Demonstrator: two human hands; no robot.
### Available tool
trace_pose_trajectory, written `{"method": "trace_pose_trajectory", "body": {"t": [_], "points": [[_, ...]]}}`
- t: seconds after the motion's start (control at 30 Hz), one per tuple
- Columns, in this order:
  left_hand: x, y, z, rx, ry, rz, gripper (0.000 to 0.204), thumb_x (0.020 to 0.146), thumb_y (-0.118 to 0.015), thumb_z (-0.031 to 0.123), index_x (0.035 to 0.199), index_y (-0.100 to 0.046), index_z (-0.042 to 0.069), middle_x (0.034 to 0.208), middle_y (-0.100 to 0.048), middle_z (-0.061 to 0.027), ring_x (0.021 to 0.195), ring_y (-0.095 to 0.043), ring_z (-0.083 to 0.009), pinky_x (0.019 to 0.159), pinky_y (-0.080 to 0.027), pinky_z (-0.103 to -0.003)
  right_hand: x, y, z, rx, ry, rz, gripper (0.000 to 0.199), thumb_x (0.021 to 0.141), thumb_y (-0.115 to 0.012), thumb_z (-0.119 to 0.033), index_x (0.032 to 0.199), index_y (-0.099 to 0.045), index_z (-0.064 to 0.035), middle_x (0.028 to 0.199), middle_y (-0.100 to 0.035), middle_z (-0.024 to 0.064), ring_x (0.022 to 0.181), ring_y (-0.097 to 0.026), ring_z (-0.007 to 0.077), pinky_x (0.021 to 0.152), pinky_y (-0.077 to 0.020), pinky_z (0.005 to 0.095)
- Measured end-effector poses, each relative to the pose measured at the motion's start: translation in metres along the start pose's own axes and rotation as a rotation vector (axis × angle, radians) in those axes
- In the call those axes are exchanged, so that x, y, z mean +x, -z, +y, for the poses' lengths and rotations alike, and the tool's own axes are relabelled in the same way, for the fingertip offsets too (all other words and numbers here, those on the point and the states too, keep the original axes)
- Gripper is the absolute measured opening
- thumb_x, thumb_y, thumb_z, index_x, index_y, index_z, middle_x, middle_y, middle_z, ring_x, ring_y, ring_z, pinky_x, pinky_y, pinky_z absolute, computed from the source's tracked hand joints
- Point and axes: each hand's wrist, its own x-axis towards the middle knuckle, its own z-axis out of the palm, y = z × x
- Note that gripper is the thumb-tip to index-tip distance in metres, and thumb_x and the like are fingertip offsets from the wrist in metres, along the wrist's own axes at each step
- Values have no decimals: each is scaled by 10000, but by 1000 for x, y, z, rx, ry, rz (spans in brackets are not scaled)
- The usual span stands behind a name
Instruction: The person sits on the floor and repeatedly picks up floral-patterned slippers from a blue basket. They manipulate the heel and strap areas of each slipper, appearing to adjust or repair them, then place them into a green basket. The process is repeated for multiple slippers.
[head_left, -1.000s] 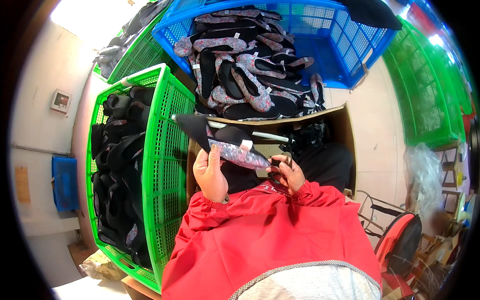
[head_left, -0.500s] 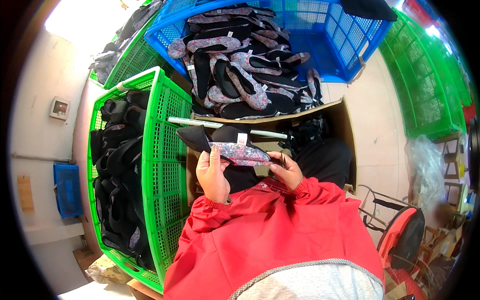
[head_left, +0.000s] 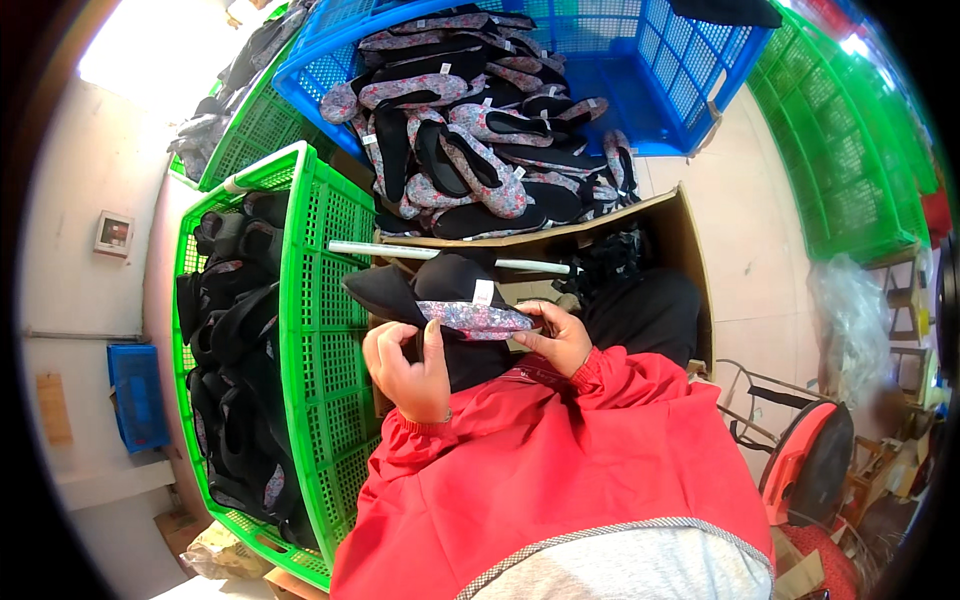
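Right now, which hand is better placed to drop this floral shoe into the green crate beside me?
Left, probably. The left hand grips the shoe at its end nearest the green crate, right beside it. The right hand holds the far end, so it would have to cross over.

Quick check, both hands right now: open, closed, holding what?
Left hand: closed on the left end of the floral slip-on shoe.
Right hand: closed on the same shoe's right end.
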Motion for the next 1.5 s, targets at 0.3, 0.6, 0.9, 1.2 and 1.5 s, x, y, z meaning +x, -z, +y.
{"method": "trace_pose_trajectory", "body": {"t": [0.3, 0.6, 0.9, 1.2, 1.5], "points": [[69, -1, 39, -67, -645, -679, 268, 725, -705, 124, 991, -729, 113, 1079, -637, -63, 1125, -555, -283, 996, -404, -425, -1, -4, 0, 36, 40, -23, 384, 850, -721, -26, 1218, -612, -33, 1188, -605, 54, 1060, -588, 130, 888, -487, 269], [78, -21, 36, -29, -685, -920, 117, 755, -690, 126, 866, -694, 86, 896, -584, -38, 901, -576, -235, 806, -469, -371, -2, -4, 0, -67, 25, 31, 388, 844, -718, -17, 1216, -608, -26, 1163, -600, 50, 943, -595, 103, 811, -504, 245], [69, -33, 35, -202, -547, -768, 62, 791, -653, 76, 795, -601, 43, 821, -552, -97, 821, -563, -308, 735, -463, -395, -4, -1, -13, -47, 4, -28, 358, 868, -706, -43, 1212, -607, -32, 1124, -616, 25, 942, -585, 80, 818, -492, 243], [60, -40, 25, -200, -361, -699, 89, 825, -630, 68, 845, -550, 34, 797, -561, -114, 791, -569, -338, 708, -455, -412, 7, 28, -32, -142, 6, -35, 321, 1029, -487, -225, 1270, -581, -34, 1075, -649, 44, 826, -578, 91, 763, -476, 235], [59, -41, 25, -228, -321, -681, 77, 840, -613, 64, 859, -547, 31, 805, -588, -124, 801, -587, -348, 702, -462, -423, 9, 13, -61, -732, 139, -85, 504, 993, -444, -483, 1284, -472, -73, 1003, -686, 161, 962, -668, 331, 830, -496, 396]]}}
